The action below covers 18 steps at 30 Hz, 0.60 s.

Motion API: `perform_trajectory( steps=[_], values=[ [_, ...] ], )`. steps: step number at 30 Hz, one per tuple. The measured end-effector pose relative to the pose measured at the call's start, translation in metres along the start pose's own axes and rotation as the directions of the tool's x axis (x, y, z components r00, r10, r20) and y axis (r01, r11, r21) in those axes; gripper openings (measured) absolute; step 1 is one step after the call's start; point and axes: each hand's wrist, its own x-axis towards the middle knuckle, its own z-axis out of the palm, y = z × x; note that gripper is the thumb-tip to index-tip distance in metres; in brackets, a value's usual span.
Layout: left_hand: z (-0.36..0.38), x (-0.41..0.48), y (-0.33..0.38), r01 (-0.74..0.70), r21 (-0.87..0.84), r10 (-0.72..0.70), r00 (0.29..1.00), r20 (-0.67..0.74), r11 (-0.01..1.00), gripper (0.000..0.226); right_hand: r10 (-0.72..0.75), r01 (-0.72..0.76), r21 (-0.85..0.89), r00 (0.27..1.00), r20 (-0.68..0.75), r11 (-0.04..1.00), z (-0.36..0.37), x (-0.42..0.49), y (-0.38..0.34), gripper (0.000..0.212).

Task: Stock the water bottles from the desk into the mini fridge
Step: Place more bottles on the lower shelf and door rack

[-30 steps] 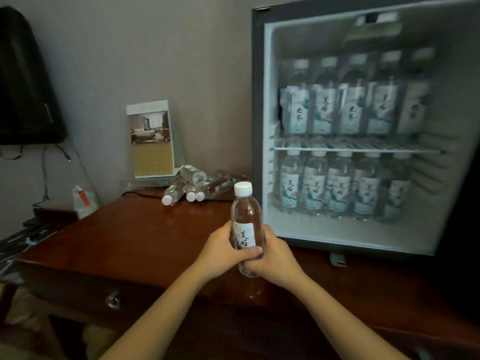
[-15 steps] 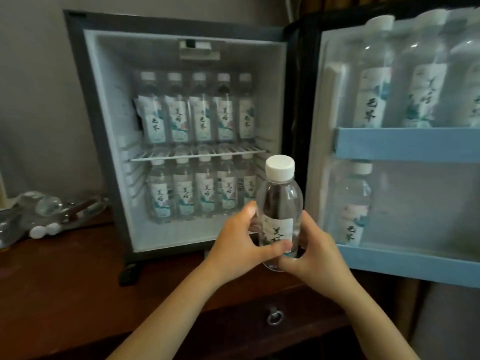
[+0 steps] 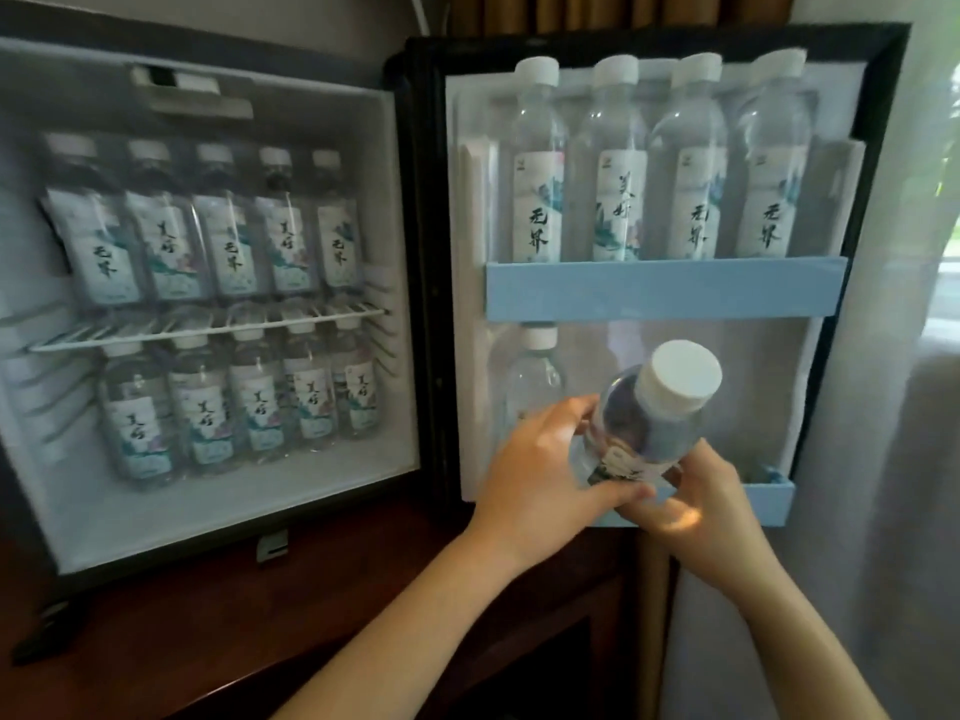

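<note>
The mini fridge (image 3: 218,517) stands open on the dark wooden surface (image 3: 260,621), filling the left of the view. Inside it, a wire shelf (image 3: 208,327) carries an upper row of bottles (image 3: 228,252), five across and upright. Below the shelf, a lower row of bottles (image 3: 257,407), also five, stands on the fridge floor.

To the right, the door (image 3: 421,200) is swung wide. Its upper door shelf (image 3: 660,288), a pale blue rail, holds a door row of bottles (image 3: 621,200), four side by side with white caps. Under it, a lone bottle (image 3: 535,376) stands at the left end of the lower door shelf (image 3: 774,504).

Just right of that bottle, the water bottle (image 3: 639,433) is held in the air in front of the lower door compartment. It is tilted, with its white cap (image 3: 680,376) leaning toward the viewer. The left hand (image 3: 540,475) has its grip closed round the bottle's left side, thumb lying across the low part. The right hand (image 3: 696,517) cups the base from below and right, fingers curled on it.

At the far right hangs a pale curtain (image 3: 909,459).
</note>
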Motion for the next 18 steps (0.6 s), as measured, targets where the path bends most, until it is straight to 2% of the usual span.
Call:
perform_trajectory(
  steps=[7, 13, 18],
  values=[
    [0.011, 0.014, 0.007, -0.039, -0.007, 0.037, 0.986, -0.162, 0.999, 0.062, 0.102, -0.100, -0.037, 0.994, 0.037, 0.994, -0.008, 0.024, 0.009, 0.048],
    [0.005, 0.021, 0.005, -0.086, 0.165, 0.113, 0.980, -0.161, 0.982, 0.066, 0.175, -0.152, -0.147, 0.972, 0.155, 0.977, -0.001, 0.034, 0.023, 0.051],
    [0.003, 0.023, 0.001, -0.107, 0.234, 0.141, 0.981, -0.135, 0.966, 0.069, 0.234, -0.189, -0.220, 0.951, 0.204, 0.957, 0.005, 0.036, 0.028, 0.057]
  ],
)
